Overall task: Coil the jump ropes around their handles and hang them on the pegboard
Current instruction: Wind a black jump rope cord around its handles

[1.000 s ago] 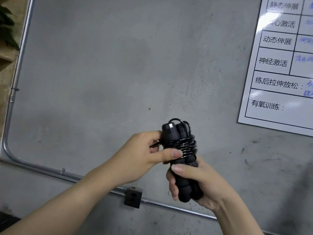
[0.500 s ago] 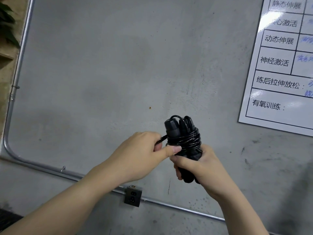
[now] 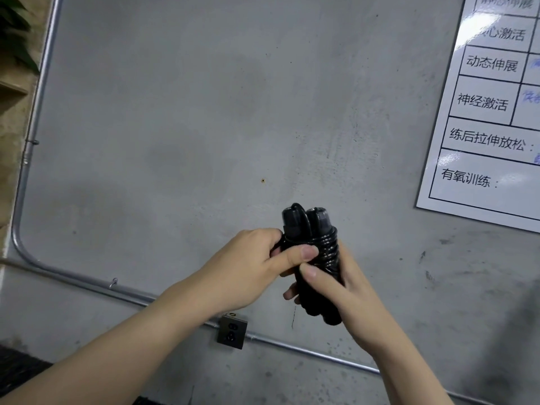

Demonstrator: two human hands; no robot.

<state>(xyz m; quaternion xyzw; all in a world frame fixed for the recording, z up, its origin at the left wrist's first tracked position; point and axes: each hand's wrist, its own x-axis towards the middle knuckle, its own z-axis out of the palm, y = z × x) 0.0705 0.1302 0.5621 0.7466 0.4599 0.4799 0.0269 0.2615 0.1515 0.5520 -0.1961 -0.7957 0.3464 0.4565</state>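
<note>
A black jump rope [image 3: 317, 247] is held upright in front of a grey concrete wall, its two handles side by side and its glossy cord wound in several turns around their upper half. My right hand [image 3: 347, 287] grips the lower part of both handles from the right. My left hand [image 3: 251, 267] pinches the cord at the left side of the coil, thumb pressed on the wraps. The handle bottoms stick out below my right hand. No pegboard is in view.
A white training chart [image 3: 491, 112] with printed rows hangs at the upper right. A metal conduit [image 3: 87, 283] runs down the left and along the bottom of the wall to a power socket [image 3: 231, 331]. Plant leaves [image 3: 14, 33] show at the top left.
Both hands with the rope have shifted slightly right and up. My right hand slid higher on the handles, and my left thumb now presses onto the coil.
</note>
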